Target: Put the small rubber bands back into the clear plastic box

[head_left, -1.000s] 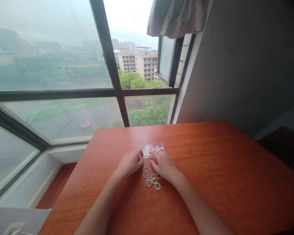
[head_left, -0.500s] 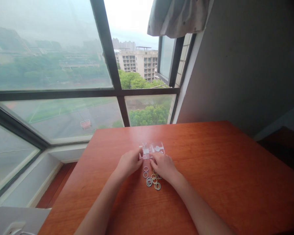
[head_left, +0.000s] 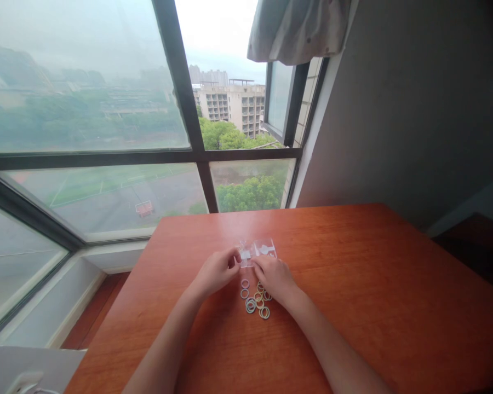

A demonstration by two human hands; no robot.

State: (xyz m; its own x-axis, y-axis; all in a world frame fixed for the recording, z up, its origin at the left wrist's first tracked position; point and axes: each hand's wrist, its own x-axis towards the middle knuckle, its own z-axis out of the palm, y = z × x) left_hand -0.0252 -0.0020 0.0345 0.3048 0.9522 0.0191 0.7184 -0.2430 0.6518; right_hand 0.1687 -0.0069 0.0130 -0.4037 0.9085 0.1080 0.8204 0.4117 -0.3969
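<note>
A small clear plastic box (head_left: 258, 251) with its lid swung open lies on the red-brown wooden table (head_left: 353, 284). My left hand (head_left: 216, 271) pinches the box's left part with its fingertips. My right hand (head_left: 274, 276) rests just right of it, fingertips on the box's near edge. Between and below both hands lies a loose pile of small rings (head_left: 255, 300) in pale blue, pink and yellow, partly hidden under my right hand.
The table stands against a large window (head_left: 107, 126) with dark frames, an opened pane at the right. A grey wall (head_left: 414, 109) rises on the right, a curtain (head_left: 296, 27) hangs above. A dark piece of furniture (head_left: 476, 246) sits beyond the table's right edge.
My left hand's fingers have curled tighter onto the left part of the clear box. The right hand has barely shifted. The rings lie as before.
</note>
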